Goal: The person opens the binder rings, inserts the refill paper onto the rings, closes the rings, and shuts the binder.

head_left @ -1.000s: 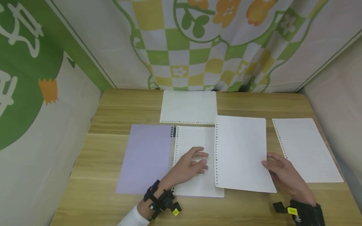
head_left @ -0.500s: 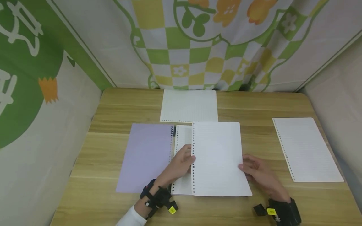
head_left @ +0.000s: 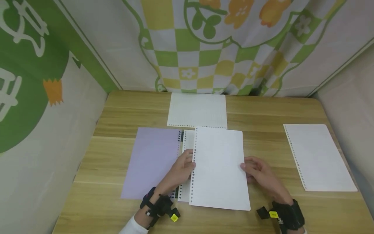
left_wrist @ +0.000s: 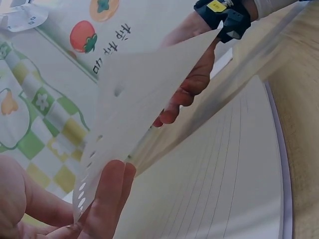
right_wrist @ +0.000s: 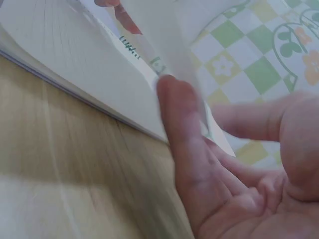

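Note:
A white loose-leaf sheet (head_left: 219, 169) with punched holes down its left side is held above an open notebook. My left hand (head_left: 179, 169) pinches the punched edge between thumb and fingers. At the opposite edge, my right hand (head_left: 261, 175) pinches the sheet with the thumb on top. The notebook's purple cover (head_left: 152, 162) lies flat to the left, and a strip of its page stack (head_left: 184, 193) shows beside the sheet. In the left wrist view, the lifted sheet (left_wrist: 139, 79) tilts over the lined notebook pages (left_wrist: 214, 174), with a gap between them.
A punched sheet (head_left: 197, 109) lies sideways at the back of the wooden table (head_left: 99, 162). Another lined, punched sheet (head_left: 321, 157) lies on the right. A checked curtain (head_left: 187, 58) hangs behind the table's far edge.
The sheet has moved left over the notebook's page stack, carried by my right hand. My left hand, which was free above the pages, has taken hold of the punched edge.

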The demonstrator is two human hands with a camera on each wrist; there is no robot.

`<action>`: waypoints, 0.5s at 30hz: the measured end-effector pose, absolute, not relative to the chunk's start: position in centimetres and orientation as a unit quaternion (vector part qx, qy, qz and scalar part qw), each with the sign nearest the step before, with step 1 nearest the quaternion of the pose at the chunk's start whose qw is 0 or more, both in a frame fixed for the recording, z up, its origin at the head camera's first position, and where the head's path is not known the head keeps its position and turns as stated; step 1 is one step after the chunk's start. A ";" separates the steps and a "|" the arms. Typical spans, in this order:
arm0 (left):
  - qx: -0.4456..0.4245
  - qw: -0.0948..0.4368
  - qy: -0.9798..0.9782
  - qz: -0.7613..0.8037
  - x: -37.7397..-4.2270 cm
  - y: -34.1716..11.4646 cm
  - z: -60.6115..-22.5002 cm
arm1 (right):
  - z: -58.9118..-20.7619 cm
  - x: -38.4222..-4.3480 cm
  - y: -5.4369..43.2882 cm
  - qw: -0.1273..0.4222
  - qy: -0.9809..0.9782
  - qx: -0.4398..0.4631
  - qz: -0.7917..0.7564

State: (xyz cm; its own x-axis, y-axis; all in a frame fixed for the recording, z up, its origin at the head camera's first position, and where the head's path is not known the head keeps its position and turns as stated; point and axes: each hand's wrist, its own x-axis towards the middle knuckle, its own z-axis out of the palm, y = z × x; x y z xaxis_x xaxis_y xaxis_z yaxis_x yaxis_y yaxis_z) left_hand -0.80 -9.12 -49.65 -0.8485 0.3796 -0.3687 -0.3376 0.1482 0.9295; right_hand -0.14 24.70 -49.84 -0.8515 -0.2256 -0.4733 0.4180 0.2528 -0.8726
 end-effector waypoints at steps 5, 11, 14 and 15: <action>0.025 0.268 0.719 0.641 -0.5 -9.7 -49.6 | -49.7 -1.1 23.7 0.232 0.771 0.080 -0.588; 0.020 0.254 0.730 0.634 -0.4 -10.9 -49.7 | -50.0 -1.7 22.7 0.216 0.781 0.085 -0.580; 0.013 0.235 0.740 0.630 -0.4 -11.5 -49.6 | -50.4 -1.9 22.3 0.214 0.772 0.093 -0.591; 0.013 0.224 0.751 0.621 -0.4 -11.7 -49.5 | -50.5 -2.0 22.2 0.214 0.770 0.095 -0.594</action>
State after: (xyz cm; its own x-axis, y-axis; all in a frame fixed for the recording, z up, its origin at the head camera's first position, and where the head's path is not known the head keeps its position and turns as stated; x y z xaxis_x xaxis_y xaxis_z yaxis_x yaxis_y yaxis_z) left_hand -0.41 -11.75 -49.52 -0.8997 0.2970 -0.3200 -0.2588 0.2276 0.9387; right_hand -1.97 22.25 -50.48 -0.8903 -0.1086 -0.4423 0.4002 0.2769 -0.8736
